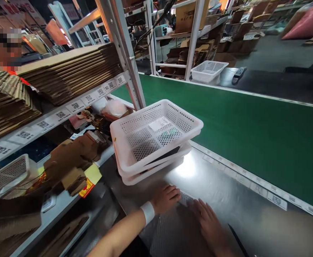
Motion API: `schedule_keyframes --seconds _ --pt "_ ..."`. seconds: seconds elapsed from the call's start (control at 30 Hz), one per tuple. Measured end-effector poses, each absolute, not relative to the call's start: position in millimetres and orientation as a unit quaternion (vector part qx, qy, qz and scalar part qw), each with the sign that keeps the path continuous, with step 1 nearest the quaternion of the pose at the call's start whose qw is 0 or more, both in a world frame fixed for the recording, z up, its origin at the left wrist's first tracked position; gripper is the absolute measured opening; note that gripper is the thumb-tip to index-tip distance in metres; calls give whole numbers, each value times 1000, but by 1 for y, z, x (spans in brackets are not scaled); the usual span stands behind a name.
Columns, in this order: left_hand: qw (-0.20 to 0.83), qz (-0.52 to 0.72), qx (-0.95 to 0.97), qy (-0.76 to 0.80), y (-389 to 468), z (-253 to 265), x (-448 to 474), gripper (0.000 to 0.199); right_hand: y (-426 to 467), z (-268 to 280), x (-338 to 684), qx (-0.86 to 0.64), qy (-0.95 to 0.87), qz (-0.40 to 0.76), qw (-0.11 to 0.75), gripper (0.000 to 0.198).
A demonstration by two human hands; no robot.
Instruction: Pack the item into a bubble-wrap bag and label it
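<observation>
My left hand [165,198], with a white wristband, lies knuckles up on a clear bubble-wrap bag [172,221] spread over the steel worktop [226,192]. My right hand [210,223] presses flat on the same bag, fingers spread. Just beyond my hands stands a stack of white perforated plastic baskets [156,137]; the top one holds a paper slip, and a dark flat item shows in a lower one.
A green conveyor belt [253,132] runs along the far side of the worktop. Flat cardboard stacks [70,71] fill the labelled shelf at left, with scraps and another white basket [6,175] below. A co-worker is at the far left. One more white basket [209,70] sits beyond the belt.
</observation>
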State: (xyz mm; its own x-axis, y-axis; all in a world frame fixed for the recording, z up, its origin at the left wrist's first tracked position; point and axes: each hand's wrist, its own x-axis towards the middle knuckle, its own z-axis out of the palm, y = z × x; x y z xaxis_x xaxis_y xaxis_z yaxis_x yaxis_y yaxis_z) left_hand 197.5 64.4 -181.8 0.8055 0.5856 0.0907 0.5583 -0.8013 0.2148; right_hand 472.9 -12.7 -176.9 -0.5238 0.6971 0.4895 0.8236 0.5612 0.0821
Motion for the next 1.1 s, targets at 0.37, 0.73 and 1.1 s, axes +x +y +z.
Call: schedule_keyframes --seconds 0.37,0.73,1.1 --pt "200 -16 933 300 104 -117 236 90 -14 -189 470 -453 -854 -158 202 44" --pt "214 -120 928 281 127 -121 248 57 43 -155 465 -598 -766 235 20 79" --pt "155 -35 948 277 88 -135 226 53 13 -155 456 -552 -829 86 39 50"
